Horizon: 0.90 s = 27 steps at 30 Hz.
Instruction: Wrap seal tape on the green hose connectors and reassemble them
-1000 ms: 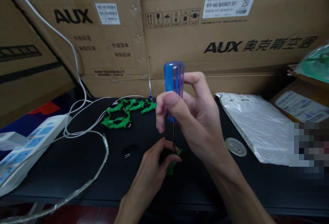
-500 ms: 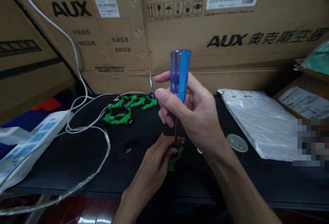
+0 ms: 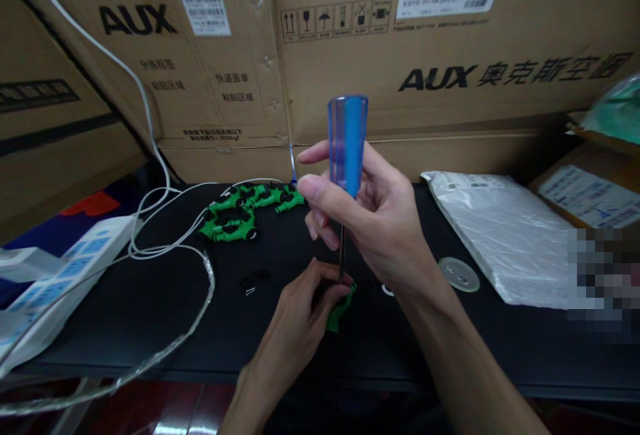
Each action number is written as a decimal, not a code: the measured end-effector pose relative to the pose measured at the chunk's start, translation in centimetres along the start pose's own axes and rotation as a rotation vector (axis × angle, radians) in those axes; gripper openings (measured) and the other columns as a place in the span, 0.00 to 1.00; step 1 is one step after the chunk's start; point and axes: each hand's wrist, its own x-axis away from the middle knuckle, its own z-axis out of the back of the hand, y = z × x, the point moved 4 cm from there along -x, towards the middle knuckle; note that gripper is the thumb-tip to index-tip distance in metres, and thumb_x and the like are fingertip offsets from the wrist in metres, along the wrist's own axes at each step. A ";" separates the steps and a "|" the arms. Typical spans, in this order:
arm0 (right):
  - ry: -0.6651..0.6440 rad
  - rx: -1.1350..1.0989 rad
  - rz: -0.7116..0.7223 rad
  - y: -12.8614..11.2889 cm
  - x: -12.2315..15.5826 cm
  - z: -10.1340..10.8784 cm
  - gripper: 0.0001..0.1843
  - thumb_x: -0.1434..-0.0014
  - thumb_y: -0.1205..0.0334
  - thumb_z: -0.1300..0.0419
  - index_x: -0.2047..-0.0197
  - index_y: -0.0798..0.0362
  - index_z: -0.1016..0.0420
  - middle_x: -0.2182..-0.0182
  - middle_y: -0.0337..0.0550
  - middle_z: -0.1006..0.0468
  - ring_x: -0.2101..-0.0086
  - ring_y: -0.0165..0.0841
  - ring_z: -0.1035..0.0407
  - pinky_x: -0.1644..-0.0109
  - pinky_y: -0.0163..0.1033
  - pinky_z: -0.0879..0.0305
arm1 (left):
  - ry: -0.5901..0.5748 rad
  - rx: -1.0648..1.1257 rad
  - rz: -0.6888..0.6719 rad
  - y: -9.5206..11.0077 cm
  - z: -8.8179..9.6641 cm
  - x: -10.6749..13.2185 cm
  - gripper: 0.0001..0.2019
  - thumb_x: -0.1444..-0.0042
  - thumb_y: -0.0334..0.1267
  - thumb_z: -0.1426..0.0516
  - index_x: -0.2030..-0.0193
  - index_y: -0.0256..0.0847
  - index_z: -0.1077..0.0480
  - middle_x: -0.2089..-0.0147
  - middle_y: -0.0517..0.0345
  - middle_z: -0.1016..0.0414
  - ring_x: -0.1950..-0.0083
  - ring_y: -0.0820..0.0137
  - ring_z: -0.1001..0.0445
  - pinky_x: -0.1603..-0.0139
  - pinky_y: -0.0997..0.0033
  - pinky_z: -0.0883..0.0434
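Note:
My right hand [image 3: 380,222] is closed round a screwdriver with a clear blue handle [image 3: 347,142], held upright with its metal shaft pointing down. The shaft's tip meets a small green plastic part [image 3: 340,312] that my left hand [image 3: 300,322] pinches against the black table [image 3: 150,328]. Much of the green part is hidden under my left fingers. A cluster of several similar green parts [image 3: 240,215] lies farther back on the table, to the left of my hands.
A white power strip [image 3: 55,282] and looping white cables [image 3: 170,235] lie at the left. Small black pieces [image 3: 254,282] sit just left of my hands, a round clear disc [image 3: 459,274] and a plastic bag [image 3: 505,235] to the right. Large cardboard boxes [image 3: 400,55] stand behind the table.
My right hand has shifted its grip on the screwdriver handle, the fingers turning round it and ending lower on it. My left hand stays on the green part.

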 end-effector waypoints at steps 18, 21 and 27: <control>-0.001 -0.051 -0.060 -0.1 0.1 -0.3 0.10 0.38 0.63 0.28 0.56 0.48 0.23 0.78 0.27 0.29 0.82 0.24 0.36 0.77 0.32 0.35 | 0.011 -0.126 0.073 0.6 0.1 0.4 0.18 0.41 0.37 0.33 0.46 0.44 0.31 0.46 0.53 0.21 0.45 0.58 0.22 0.43 0.57 0.24; 0.032 -0.047 -0.083 0.1 0.5 -0.3 0.06 0.34 0.59 0.32 0.56 0.49 0.24 0.79 0.27 0.30 0.82 0.24 0.37 0.77 0.32 0.35 | -0.044 -0.222 -0.058 1.0 0.1 1.1 0.19 0.42 0.29 0.39 0.45 0.44 0.29 0.41 0.49 0.23 0.38 0.55 0.25 0.35 0.51 0.27; 0.134 -0.047 -0.094 -0.8 -0.3 -1.1 0.12 0.32 0.52 0.34 0.60 0.51 0.27 0.81 0.27 0.32 0.84 0.23 0.39 0.79 0.32 0.35 | -0.033 -0.326 -0.058 0.3 0.4 1.5 0.19 0.42 0.28 0.40 0.45 0.45 0.24 0.43 0.48 0.22 0.37 0.52 0.24 0.33 0.46 0.25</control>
